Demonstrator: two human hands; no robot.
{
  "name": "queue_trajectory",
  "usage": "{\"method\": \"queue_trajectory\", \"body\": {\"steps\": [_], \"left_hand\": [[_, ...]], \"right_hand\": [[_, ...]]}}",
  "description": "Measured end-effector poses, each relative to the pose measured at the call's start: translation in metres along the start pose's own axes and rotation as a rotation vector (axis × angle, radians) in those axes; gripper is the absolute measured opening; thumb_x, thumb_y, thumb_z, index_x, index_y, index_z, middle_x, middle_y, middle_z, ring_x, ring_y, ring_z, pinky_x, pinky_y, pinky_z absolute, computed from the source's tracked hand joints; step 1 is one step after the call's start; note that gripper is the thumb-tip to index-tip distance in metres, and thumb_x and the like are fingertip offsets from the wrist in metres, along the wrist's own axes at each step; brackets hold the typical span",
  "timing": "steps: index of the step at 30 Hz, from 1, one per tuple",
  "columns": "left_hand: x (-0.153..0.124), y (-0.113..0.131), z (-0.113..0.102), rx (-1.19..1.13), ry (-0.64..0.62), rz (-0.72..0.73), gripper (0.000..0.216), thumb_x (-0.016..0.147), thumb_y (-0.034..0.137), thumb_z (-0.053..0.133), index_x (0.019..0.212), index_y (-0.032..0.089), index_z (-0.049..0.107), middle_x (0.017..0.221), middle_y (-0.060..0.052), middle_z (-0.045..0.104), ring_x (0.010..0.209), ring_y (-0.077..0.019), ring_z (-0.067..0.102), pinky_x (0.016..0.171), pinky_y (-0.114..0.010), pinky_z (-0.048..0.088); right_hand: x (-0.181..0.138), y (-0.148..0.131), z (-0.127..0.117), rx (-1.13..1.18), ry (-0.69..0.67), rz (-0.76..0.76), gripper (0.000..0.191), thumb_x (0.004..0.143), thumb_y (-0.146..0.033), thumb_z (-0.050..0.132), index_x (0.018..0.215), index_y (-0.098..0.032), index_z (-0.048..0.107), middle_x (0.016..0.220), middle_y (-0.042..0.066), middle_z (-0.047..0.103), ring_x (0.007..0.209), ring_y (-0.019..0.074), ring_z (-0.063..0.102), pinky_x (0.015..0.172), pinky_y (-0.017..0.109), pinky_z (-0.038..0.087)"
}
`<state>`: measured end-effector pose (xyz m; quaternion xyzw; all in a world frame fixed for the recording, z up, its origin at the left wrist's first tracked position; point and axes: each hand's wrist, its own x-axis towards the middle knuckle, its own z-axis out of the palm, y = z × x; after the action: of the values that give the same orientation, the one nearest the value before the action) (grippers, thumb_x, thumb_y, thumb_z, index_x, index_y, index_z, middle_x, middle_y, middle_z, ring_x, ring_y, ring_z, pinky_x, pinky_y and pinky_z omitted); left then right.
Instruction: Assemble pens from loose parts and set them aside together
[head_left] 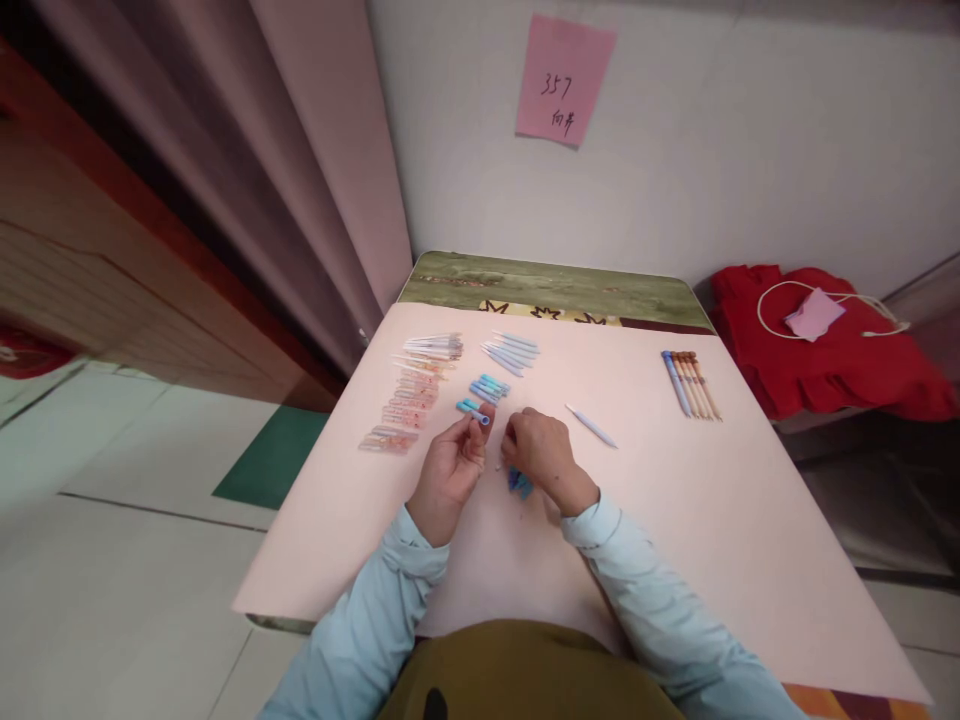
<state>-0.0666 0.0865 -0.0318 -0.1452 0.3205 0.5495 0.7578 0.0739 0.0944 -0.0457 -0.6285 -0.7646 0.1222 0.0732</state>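
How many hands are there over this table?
2. The left hand holds a small blue tube; the right hand is beside it, near some blue pieces on the table. No others show.

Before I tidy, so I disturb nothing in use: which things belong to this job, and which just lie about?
Likely the job:
blue tube in the left hand
blue pieces
pale-blue barrels
thin pinkish pieces
row of pens

Likely just about:
red cloth
cord
pink slip
wall note
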Motion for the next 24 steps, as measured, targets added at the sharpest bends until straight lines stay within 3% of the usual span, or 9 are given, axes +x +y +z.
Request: {"method": "queue_trajectory", "body": {"steps": [4, 8, 15, 24], "left_hand": [[-0.003, 0.002, -0.003, -0.023, -0.004, -0.055, 0.034, 0.095, 0.001, 0.037, 0.122, 0.009, 0.056, 0.084, -0.009, 0.069, 0.080, -0.0142, 0.074, 0.052, -0.009, 0.055], [-0.004, -0.006, -0.007, 0.043, 0.038, -0.053, 0.031, 0.096, 0.002, 0.038, 0.120, 0.008, 0.057, 0.082, -0.010, 0.071, 0.075, -0.0117, 0.073, 0.054, -0.008, 0.054], [-0.002, -0.032, -0.019, 0.240, -0.059, -0.013, 0.016, 0.093, 0.007, 0.052, 0.098, 0.011, 0.067, 0.081, -0.007, 0.074, 0.063, -0.0091, 0.069, 0.056, -0.011, 0.054], [-0.010, -0.047, -0.024, 0.299, -0.095, 0.128, 0.011, 0.090, 0.009, 0.057, 0.085, 0.012, 0.067, 0.082, -0.007, 0.074, 0.068, -0.0101, 0.070, 0.057, -0.014, 0.053]], "right_hand": [[-0.017, 0.009, -0.007, 0.405, 0.221, 0.037, 0.010, 0.084, -0.021, 0.058, 0.080, -0.020, 0.067, 0.075, 0.004, 0.071, 0.066, 0.0178, 0.068, 0.062, 0.027, 0.047], [-0.041, 0.012, -0.020, 0.811, 0.247, 0.004, 0.010, 0.087, -0.026, 0.057, 0.082, -0.021, 0.063, 0.065, 0.000, 0.069, 0.057, 0.0143, 0.067, 0.056, 0.022, 0.049], [-0.064, 0.007, -0.021, 0.817, 0.308, -0.045, 0.012, 0.087, -0.027, 0.060, 0.090, -0.021, 0.070, 0.079, 0.003, 0.073, 0.063, 0.0142, 0.067, 0.058, 0.023, 0.052], [-0.076, 0.014, -0.021, 0.912, 0.247, -0.007, 0.007, 0.086, -0.028, 0.064, 0.089, -0.021, 0.066, 0.070, -0.001, 0.071, 0.058, 0.0130, 0.067, 0.056, 0.022, 0.053]]}}
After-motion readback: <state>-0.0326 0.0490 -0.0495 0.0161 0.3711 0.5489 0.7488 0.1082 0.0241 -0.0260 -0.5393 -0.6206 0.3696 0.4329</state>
